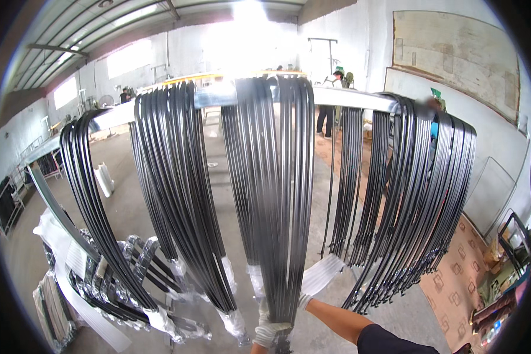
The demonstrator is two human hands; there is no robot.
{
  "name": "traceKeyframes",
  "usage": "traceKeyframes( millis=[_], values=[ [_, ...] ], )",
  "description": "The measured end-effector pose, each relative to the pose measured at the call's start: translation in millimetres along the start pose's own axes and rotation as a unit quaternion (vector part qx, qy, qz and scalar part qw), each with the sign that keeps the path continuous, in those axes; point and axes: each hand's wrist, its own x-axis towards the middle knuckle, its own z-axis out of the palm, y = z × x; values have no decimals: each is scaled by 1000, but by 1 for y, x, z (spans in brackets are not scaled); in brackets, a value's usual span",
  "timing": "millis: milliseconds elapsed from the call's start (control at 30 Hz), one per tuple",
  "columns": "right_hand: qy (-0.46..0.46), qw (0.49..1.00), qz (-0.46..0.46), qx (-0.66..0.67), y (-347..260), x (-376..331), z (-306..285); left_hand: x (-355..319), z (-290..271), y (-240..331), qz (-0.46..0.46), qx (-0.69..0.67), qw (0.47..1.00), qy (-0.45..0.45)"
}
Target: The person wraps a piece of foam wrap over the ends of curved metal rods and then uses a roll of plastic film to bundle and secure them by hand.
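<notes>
- Head view: the left hand [269,330] in a white cloth glove is wrapped tight around the bottom of the middle bundle of long black rubber strips [277,194].
- The right hand [304,302] rests at the same bundle; its grip is hidden.
- Five bundles hang over one shiny metal rail [218,97].
- Grey concrete floor [130,206] shows behind.
</notes>
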Motion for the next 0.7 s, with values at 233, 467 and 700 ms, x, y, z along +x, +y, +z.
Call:
traceKeyframes(
  millis=[233, 467, 700],
  values=[
    [377, 900, 58, 212, -5, -59, -147, -3, 1, 0, -103, -41, 990, -87],
    [816, 551, -93, -151, -136, -100, -452, -15, -2, 17, 5, 85, 994, -63],
    [355, 923, 143, -46, -191, -62, -532, 5, 15, -7, -13, -4, 998, -58]
  ],
)
